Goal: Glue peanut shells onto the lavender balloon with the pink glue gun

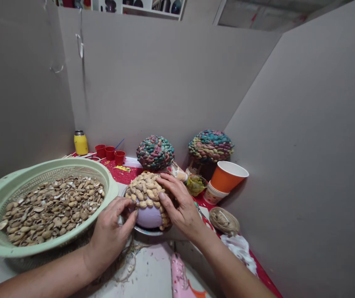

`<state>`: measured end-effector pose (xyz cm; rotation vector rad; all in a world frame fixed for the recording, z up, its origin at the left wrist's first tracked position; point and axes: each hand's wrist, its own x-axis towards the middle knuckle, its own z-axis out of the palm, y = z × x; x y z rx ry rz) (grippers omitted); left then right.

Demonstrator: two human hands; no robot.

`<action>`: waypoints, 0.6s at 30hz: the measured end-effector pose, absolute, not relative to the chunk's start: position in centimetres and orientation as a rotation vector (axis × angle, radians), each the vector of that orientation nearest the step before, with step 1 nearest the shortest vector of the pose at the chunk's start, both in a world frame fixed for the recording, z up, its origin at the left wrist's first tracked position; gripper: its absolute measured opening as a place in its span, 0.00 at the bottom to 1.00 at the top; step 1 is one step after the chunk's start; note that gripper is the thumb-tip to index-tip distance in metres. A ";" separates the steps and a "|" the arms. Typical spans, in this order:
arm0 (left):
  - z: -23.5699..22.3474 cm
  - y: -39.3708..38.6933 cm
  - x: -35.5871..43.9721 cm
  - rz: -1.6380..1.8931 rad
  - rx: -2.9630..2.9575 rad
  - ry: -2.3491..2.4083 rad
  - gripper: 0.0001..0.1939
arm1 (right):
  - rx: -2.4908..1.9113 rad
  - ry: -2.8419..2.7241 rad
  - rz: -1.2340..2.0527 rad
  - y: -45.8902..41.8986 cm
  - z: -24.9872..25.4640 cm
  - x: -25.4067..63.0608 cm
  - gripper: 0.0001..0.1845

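A pale purple balloon (150, 218) sits in a shallow metal bowl (149, 232), its upper part and right side covered with rows of peanut shells (144, 188). My right hand (180, 203) curves over the balloon's right side, fingers along the top shells and thumb on the front ones. At the left edge of the shell rows, my left hand (113, 227) has thumb and forefinger drawn together against the balloon. Whatever lies between those fingertips is hidden. Beside my left hand stands a green colander (112, 188) of loose peanut shells.
A pink glue gun (179, 273) lies in front of the bowl. Behind stand two coloured shell-covered balls (155, 152), red cups (119, 157) and a yellow jar (80, 143). To the right are paper cups (227, 179), red-handled scissors (206, 221), twine (224, 220) and grey walls.
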<state>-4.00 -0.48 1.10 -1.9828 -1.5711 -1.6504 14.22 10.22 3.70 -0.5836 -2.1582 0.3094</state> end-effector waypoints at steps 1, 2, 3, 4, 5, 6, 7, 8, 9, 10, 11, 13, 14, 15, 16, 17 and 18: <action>1.2 -0.5 -4.0 -1.646 -1.993 -1.551 0.08 | -0.581 -2.160 0.311 10.2 3.7 14.2 0.17; 1.3 -0.6 -4.0 -1.638 -2.005 -1.524 0.08 | -0.580 -2.161 0.311 10.2 3.7 14.2 0.17; 1.4 -0.6 -3.9 -1.625 -2.019 -1.491 0.08 | -0.580 -2.161 0.310 10.2 3.7 14.2 0.17; 1.4 -0.6 -3.9 -1.610 -2.033 -1.460 0.08 | -0.581 -2.162 0.308 10.1 3.8 14.1 0.17; 1.3 -0.6 -3.9 -1.592 -2.044 -1.437 0.08 | -0.582 -2.161 0.307 10.1 3.8 14.1 0.17; 1.2 -0.6 -3.9 -1.573 -2.053 -1.422 0.08 | -0.584 -2.159 0.307 10.1 3.8 14.1 0.17; 1.0 -0.6 -4.0 -1.553 -2.056 -1.413 0.08 | -0.584 -2.158 0.309 10.1 3.9 14.0 0.17; 0.8 -0.6 -4.0 -1.533 -2.055 -1.402 0.09 | -0.585 -2.157 0.312 10.1 3.9 14.0 0.17; 0.6 -0.6 -4.0 -1.513 -2.052 -1.386 0.09 | -0.586 -2.157 0.315 10.1 3.9 14.0 0.17; 0.5 -0.7 -4.1 -1.497 -2.045 -1.364 0.10 | -0.585 -2.158 0.316 10.1 3.8 14.0 0.17; 0.4 -0.9 -4.2 -1.482 -2.036 -1.333 0.10 | -0.585 -2.158 0.317 10.2 3.8 14.1 0.17; 0.4 -1.3 -4.5 -1.454 -2.037 -1.264 0.12 | -0.584 -2.157 0.314 10.2 3.8 14.1 0.17; 0.5 -1.5 -4.8 -1.428 -2.062 -1.233 0.12 | -0.584 -2.156 0.312 10.2 3.8 14.2 0.17; 0.7 -1.8 -5.0 -1.382 -2.106 -1.204 0.12 | -0.584 -2.155 0.310 10.2 3.8 14.2 0.17; 0.9 -1.9 -5.4 -1.318 -2.160 -1.164 0.11 | -0.584 -2.153 0.308 10.2 3.9 14.2 0.17; 1.1 -2.0 -5.7 -1.242 -2.213 -1.110 0.11 | -0.582 -2.152 0.307 10.2 3.9 14.1 0.17; 1.3 -2.0 -6.0 -1.164 -2.247 -1.045 0.10 | -0.579 -2.151 0.306 10.2 4.0 14.1 0.17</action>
